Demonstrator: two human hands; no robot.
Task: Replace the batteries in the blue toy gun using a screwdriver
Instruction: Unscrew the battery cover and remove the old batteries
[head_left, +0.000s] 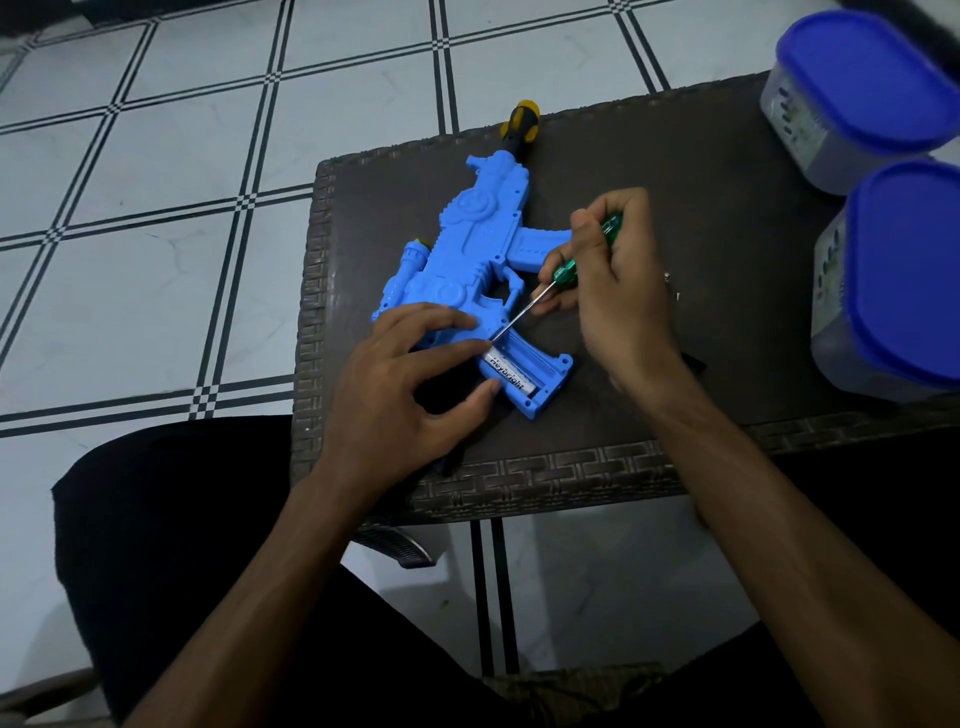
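The blue toy gun lies flat on the dark woven table, its grip pointing toward me with the battery bay uncovered. One white battery lies in the near slot; the slot beside it looks bare. My right hand grips a green-handled screwdriver, and its metal tip touches the top end of the battery bay. My left hand holds the gun's grip, fingers on the body above the bay and thumb against the grip's near side.
A yellow-and-black screwdriver lies at the table's far edge, behind the gun's muzzle. Two clear tubs with blue lids stand at the right. A small dark piece lies by my right wrist. Tiled floor surrounds the table.
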